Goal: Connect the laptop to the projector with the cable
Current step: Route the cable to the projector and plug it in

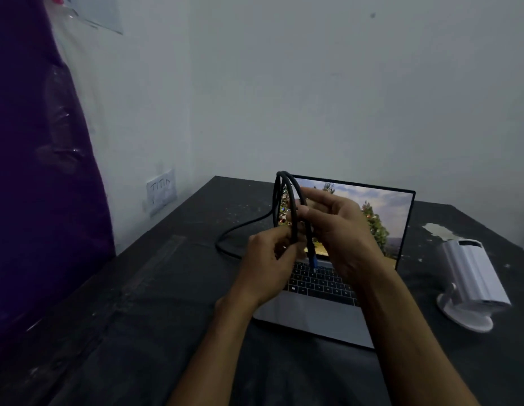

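A silver laptop (310, 317) stands open on the dark table (137, 303), its screen lit with a landscape picture. A white projector (474, 276) on a round base sits to its right. A black cable (279, 194) is bunched in loops above the keyboard. My left hand (266, 262) pinches the lower part of the loops. My right hand (339, 227) grips them higher up. A plug with a blue tip (313, 260) hangs down between my hands. One strand of the cable trails left onto the table in a curve.
A purple sheet under clear plastic (35, 171) hangs at the left. A wall socket with handwriting (162, 191) sits low on the white wall, left of the table. A pale worn patch (436, 230) marks the table surface behind the projector.
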Demonstrator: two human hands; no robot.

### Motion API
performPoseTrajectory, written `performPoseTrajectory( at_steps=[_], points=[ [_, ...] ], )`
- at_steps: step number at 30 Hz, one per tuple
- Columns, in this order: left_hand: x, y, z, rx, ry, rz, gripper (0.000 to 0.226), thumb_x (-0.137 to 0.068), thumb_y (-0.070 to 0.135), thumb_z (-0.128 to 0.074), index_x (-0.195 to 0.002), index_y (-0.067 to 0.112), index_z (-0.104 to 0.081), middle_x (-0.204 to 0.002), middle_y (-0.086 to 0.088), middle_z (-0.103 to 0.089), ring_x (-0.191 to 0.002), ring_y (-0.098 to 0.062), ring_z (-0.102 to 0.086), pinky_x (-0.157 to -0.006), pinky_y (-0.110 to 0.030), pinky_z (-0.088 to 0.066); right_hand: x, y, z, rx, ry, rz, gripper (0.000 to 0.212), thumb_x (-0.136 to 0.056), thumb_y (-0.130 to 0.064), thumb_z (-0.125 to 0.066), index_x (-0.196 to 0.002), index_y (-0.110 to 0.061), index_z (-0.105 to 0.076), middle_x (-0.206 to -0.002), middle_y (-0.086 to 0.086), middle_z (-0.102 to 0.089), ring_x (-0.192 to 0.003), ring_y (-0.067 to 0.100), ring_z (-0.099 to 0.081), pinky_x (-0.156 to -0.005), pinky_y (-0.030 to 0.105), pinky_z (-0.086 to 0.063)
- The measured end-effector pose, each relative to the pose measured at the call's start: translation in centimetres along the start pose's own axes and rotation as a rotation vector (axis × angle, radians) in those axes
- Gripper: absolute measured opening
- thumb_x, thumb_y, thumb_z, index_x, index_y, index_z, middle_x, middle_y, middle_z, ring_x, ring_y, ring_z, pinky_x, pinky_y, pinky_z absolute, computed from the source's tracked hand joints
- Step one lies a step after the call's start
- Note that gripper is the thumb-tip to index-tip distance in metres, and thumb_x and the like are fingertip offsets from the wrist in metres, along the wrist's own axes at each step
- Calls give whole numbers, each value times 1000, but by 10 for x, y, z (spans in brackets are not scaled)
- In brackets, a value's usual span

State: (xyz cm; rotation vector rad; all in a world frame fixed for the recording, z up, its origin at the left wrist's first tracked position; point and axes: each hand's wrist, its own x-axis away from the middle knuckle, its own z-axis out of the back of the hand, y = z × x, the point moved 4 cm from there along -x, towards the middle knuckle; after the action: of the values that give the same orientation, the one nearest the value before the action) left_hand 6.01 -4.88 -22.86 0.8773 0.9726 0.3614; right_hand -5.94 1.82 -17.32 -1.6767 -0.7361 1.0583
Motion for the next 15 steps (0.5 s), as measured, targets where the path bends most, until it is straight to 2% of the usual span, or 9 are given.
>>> performPoseTrajectory(
  at_steps=[3,6,8,9,11,13,15],
  points=[
    [-2,8,5,-62,-9,-5,8,-96,19,-65,-97,19,-73,-77,2,-75,-61,-14,-66,-58,-43,-57,0,-5,10,55,64,36,34,-102,13,-51,-131,1,-65,-92,11,-77,-68,16,-73,-62,28,-60],
    [-5,13,14,29,130,30,9,-97,10,-62,-99,16,-68,-76,-2,-76,-62,-5,-67,-60,-34,-54,3,-13,23,332,173,128,35,-100,6,-55,-128,-9,-69,-96,9,-78,-63,14,-64,-56,26,-53],
    [-7,16,22,75,233,75,9,-96,10,-62,-96,18,-66,-76,-1,-76,-63,-4,-66,-62,-31,-51,7,-20,31,409,234,158,32,-97,0,-60,-122,-15,-72,-84,1,-76,-62,12,-58,-52,24,-47],
    [-8,18,25,93,276,98,10,-95,11,-63,-94,20,-67,-76,-1,-76,-65,-5,-66,-64,-31,-50,10,-24,34,423,263,170,29,-97,-4,-62,-120,-18,-73,-80,-2,-75,-63,10,-58,-53,24,-47],
    [-7,25,33,109,320,112,11,-97,13,-63,-92,21,-69,-75,0,-76,-68,-5,-66,-68,-31,-51,15,-32,36,504,309,220,23,-99,-19,-66,-120,-20,-73,-84,1,-76,-71,8,-66,-61,26,-51],
    [-6,34,39,50,267,72,11,-99,13,-63,-95,20,-71,-75,0,-74,-73,-5,-68,-72,-29,-54,23,-38,32,627,286,270,34,-100,-39,-67,-129,-22,-68,-94,-2,-74,-85,5,-70,-69,26,-54],
    [-6,44,39,-37,109,17,11,-99,17,-66,-99,25,-73,-79,-1,-76,-77,-12,-71,-73,-36,-58,28,-40,23,656,195,279,49,-99,-55,-62,-139,-27,-59,-103,-6,-70,-94,5,-70,-77,28,-59]
  ],
)
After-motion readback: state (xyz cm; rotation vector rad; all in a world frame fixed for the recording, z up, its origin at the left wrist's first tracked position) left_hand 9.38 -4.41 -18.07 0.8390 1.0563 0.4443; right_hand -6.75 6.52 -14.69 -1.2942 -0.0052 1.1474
